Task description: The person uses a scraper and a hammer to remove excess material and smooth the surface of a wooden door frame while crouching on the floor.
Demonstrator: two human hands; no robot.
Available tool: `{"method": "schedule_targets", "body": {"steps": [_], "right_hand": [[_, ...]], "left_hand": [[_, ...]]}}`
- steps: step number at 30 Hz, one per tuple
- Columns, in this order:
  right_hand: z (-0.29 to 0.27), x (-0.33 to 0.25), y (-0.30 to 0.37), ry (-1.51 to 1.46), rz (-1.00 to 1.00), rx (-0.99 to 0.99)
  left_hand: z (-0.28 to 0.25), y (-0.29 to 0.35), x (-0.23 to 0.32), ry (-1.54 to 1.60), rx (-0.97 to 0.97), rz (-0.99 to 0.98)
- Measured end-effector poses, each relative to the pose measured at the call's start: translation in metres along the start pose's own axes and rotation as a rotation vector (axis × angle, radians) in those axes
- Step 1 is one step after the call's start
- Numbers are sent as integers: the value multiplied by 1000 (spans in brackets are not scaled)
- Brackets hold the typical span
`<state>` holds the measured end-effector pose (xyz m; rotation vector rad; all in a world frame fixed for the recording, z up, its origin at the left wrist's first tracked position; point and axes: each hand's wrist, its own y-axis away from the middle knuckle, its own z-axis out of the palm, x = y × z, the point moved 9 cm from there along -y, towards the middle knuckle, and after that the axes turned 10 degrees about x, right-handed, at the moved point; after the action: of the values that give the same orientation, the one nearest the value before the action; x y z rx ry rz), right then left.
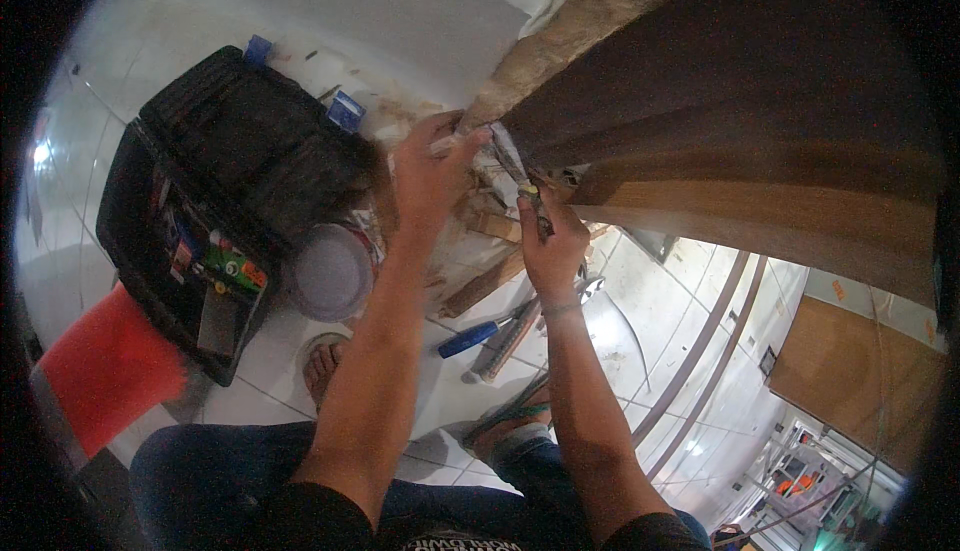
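My right hand [555, 251] is closed round the dark and yellow handle of a putty knife [510, 156]. Its pale blade points up and away, against the lower end of a rough, brownish wall edge [560, 61] beside a dark brown wooden panel [700, 81]. My left hand [438, 171] is up at the same edge, just left of the blade, thumb and fingers apart. The fingertips touch or nearly touch the rough edge; their exact contact is hard to make out. Broken wood strips and debris [495, 223] lie below both hands.
An open black tool case [235, 141] lies at left, near a round grey lid or bucket [330, 271] and a red object [110, 366]. Between my feet are a blue-handled tool [470, 339] and a saw-like blade [615, 336]. Long brown strips [700, 351] lie at right.
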<state>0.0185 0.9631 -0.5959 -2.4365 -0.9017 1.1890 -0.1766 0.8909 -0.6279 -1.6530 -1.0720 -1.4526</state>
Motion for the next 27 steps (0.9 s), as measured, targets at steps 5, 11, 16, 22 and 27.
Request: {"method": "schedule_targets", "body": {"steps": [5, 11, 16, 22, 27], "right_hand": [[-16, -7, -14, 117, -3, -89], [-26, -13, -26, 173, -17, -150], [-28, -15, -29, 142, -42, -181], [-23, -3, -26, -14, 214, -208], [-28, 12, -17, 17, 296, -149]], "left_hand": [[-1, -1, -6, -152, 48, 79], [-5, 28, -21, -146, 186, -21], [53, 100, -22, 484, -63, -624], [60, 105, -17, 585, -68, -669], [79, 126, -20, 597, -181, -727]]}}
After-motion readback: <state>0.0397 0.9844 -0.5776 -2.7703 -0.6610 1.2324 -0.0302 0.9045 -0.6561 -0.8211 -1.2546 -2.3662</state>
